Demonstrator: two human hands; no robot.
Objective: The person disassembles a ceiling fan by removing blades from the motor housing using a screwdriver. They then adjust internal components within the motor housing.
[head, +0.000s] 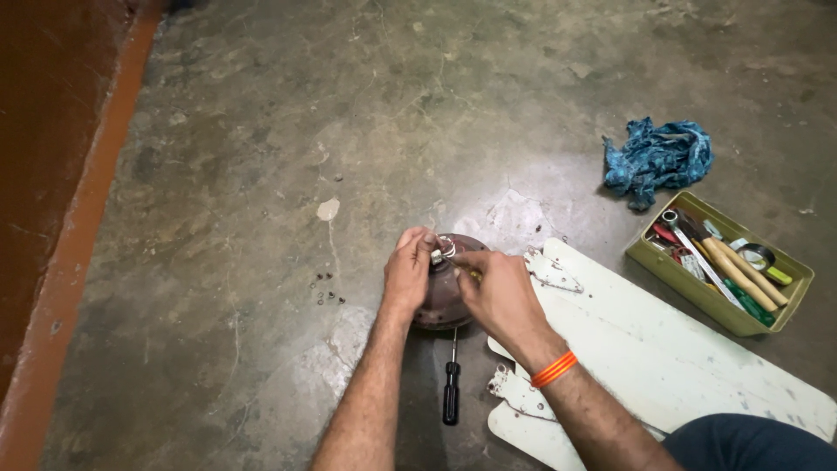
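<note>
Dark blue cloth of a knee [758, 440] is seen at the lower right edge. Just beyond it, white fan blades [645, 349] lie flat on the grey concrete floor [261, 131], and a black-handled screwdriver [451, 384] rests beside them, untouched. Two bare forearms are stretched forward; an orange thread band [554, 369] is worn on the right wrist. A brown, rounded fan motor housing [440, 296] is steadied on the floor by the left hand [408, 270], which is clasped over its top edge. The right hand [497, 292] is pinched around something small at the top centre [445, 249], where pale wires seem to gather; the item cannot be made out. Fine work on the housing's top appears to be in hand, and steady fingertip control is judged necessary. Small screws [327, 292] are scattered to the left. Farther right, an olive tool tray [697, 292] and a crumpled blue rag [658, 157] are seen.
</note>
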